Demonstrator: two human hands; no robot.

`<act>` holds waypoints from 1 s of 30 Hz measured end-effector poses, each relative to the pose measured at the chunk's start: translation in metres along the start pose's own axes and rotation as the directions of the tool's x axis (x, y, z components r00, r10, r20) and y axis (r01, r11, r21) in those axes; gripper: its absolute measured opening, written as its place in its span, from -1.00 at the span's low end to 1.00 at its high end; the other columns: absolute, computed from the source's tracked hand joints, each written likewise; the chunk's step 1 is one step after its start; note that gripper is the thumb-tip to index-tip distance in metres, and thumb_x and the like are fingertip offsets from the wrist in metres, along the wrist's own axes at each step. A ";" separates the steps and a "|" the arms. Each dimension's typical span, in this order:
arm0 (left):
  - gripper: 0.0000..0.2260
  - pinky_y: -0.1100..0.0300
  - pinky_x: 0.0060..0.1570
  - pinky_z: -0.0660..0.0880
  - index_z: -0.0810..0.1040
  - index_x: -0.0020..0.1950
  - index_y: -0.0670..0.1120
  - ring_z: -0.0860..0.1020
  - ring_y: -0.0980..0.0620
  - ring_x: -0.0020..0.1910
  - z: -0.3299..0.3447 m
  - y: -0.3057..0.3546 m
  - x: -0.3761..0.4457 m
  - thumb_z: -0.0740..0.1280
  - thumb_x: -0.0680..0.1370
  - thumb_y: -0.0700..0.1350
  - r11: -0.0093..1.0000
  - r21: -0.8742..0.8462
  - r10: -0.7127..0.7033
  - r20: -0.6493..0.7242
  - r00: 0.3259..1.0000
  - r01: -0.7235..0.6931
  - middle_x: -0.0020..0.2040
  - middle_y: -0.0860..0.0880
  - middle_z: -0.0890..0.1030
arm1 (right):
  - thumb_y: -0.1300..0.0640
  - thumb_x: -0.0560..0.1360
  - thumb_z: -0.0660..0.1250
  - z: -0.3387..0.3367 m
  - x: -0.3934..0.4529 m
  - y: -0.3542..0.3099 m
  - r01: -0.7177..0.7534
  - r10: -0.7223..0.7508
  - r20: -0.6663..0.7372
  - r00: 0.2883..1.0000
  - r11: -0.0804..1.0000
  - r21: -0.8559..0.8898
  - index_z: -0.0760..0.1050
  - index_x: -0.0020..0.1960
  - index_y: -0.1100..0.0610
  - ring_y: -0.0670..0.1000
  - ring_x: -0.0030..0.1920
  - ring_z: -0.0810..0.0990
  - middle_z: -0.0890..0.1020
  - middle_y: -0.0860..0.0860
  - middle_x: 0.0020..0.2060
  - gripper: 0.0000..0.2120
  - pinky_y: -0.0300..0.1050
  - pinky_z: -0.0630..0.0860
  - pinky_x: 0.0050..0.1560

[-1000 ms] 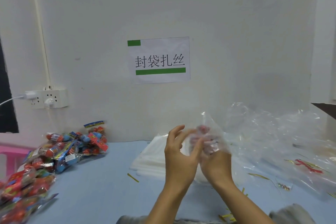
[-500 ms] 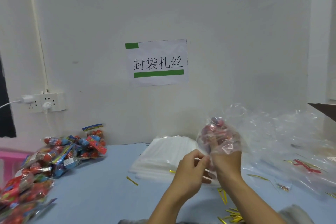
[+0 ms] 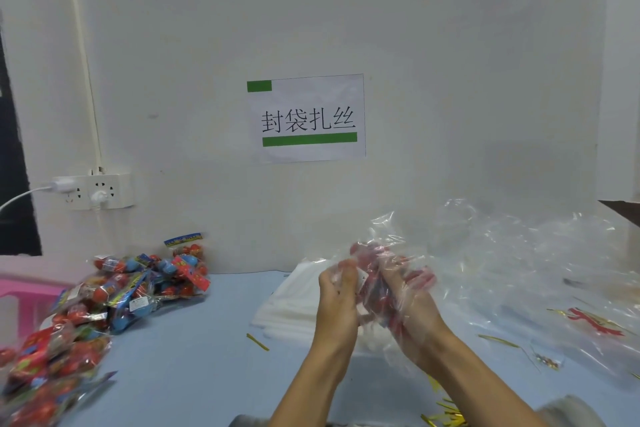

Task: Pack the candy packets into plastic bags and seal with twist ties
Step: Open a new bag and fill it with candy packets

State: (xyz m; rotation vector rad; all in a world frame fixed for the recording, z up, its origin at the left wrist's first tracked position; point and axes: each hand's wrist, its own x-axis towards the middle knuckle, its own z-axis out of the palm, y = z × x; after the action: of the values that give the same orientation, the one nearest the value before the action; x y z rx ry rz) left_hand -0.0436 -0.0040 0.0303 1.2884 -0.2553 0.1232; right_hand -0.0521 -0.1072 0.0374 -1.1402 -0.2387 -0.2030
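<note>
The left hand [image 3: 337,302] has risen to clasp the candy-filled bag [image 3: 384,274], apparently beside the right hand [image 3: 412,315].

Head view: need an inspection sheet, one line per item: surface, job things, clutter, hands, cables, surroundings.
Surface: light blue table, against a white wall.
Job's things: clear bag of red candy held up in both hands; loose candy packets heaped at left; flat stack of empty bags behind the hands; gold twist ties scattered, more near the bottom edge.
Clutter: crumpled clear plastic piled at right.
Hands: left hand and right hand both grip the bag.
Cables: white cable plugged into the wall socket strip.
Surroundings: paper sign on the wall; pink object at far left.
</note>
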 end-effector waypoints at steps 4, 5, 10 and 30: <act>-0.54 -0.06 0.20 0.57 0.43 0.25 0.07 0.63 0.11 0.13 -0.005 -0.001 0.000 0.29 0.46 0.29 0.993 0.058 0.104 -0.042 0.994 -0.101 0.15 0.11 0.62 | -0.09 0.39 0.49 -0.007 0.001 -0.001 -0.046 0.046 0.043 0.998 0.999 -0.002 0.64 0.10 0.20 0.16 -0.15 0.57 0.61 0.17 -0.17 -0.57 0.07 0.52 -0.06; -0.55 0.02 0.18 0.58 0.41 0.25 0.08 0.63 0.16 0.12 -0.005 -0.001 -0.001 0.29 0.46 0.29 0.991 0.065 0.123 -0.031 0.992 -0.120 0.16 0.14 0.61 | -0.05 0.43 0.47 -0.007 0.001 -0.002 -0.038 0.037 0.043 0.998 0.999 0.013 0.64 0.14 0.23 0.18 -0.13 0.58 0.63 0.20 -0.13 -0.58 0.06 0.53 -0.07; -0.37 0.16 0.23 0.52 0.26 0.43 0.10 0.57 0.28 0.17 0.005 -0.002 -0.009 0.29 0.42 0.28 0.985 0.154 0.062 0.133 0.989 -0.082 0.35 0.21 0.47 | 0.00 0.41 0.37 -0.008 0.006 -0.002 0.013 0.003 -0.071 0.997 0.977 0.211 0.51 0.34 0.29 0.26 0.13 0.58 0.63 0.25 0.17 -0.42 0.16 0.50 0.14; -0.92 0.25 0.28 0.44 0.70 -0.05 -0.07 0.48 0.22 0.29 0.017 0.014 -0.012 0.40 0.55 -0.19 0.478 0.558 0.681 0.253 0.688 -0.678 0.21 0.14 0.60 | 0.34 0.65 0.12 -0.004 -0.006 0.007 0.014 -0.021 -0.251 0.968 1.000 -0.027 0.44 -0.24 0.14 0.06 -0.27 0.58 0.56 0.11 -0.30 -0.67 -0.08 0.55 -0.22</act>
State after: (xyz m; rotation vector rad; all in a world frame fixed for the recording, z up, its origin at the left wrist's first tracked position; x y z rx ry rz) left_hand -0.0599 -0.0158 0.0442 1.7782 -0.7827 0.9858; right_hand -0.0555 -0.1077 0.0282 -1.1247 -0.0209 -0.3646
